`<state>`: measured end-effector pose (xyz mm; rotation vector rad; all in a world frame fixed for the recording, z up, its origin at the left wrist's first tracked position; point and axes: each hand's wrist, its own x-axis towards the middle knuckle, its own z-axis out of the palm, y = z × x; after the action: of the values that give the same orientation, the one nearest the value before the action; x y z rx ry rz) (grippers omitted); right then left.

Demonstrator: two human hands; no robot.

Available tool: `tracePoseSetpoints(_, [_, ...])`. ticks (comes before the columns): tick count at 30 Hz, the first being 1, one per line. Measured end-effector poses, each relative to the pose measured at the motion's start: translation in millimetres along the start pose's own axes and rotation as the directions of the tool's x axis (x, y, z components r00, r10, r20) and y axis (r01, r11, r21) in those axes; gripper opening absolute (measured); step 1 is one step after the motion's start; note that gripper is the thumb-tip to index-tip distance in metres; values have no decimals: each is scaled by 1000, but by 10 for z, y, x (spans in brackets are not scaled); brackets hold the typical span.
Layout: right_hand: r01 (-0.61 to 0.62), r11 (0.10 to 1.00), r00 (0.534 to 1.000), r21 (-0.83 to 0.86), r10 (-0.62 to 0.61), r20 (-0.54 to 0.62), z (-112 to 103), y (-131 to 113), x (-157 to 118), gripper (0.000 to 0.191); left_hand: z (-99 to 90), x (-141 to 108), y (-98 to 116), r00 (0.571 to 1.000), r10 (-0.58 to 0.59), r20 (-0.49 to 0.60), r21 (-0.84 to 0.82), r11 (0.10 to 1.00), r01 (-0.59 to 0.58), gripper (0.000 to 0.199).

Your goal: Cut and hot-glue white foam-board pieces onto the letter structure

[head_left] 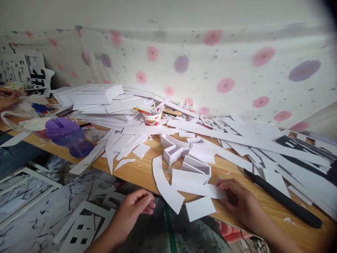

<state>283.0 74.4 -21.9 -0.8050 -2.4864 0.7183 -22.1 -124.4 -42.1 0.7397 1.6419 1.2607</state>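
My right hand (238, 198) has its thumb and fingers closed on the right end of a flat white strip (197, 189) at the table's front edge. My left hand (139, 203) hovers in front of that edge, fingers curled in, with nothing visible in them. Between the hands lie a curved white piece (165, 186) and a small white rectangle (200, 208), both jutting past the edge. Just behind stand an open, walled white shape (175, 149) and a second walled piece (196, 165). A black-handled knife (284, 198) lies right of my right hand.
White offcuts (263, 151) litter the right side of the wooden table (137, 172). A paper cup (152, 118) with pens and strips stands behind. To the left are a purple-lidded jug (68, 137) and stacked white boards (97, 95). Another person's hand (9, 97) is at far left.
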Motion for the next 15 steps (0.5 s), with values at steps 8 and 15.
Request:
tracePoseSetpoints(8, [-33,999,995,-39,37,96,-75,96,173,11,-84,58,145,645,729,228,656,374,-655,20])
tracePoseSetpoints(15, [76,960,981,-269,-120,-153,31,30,30,19,-186,341,334,526,799,292,792,107,-602,18])
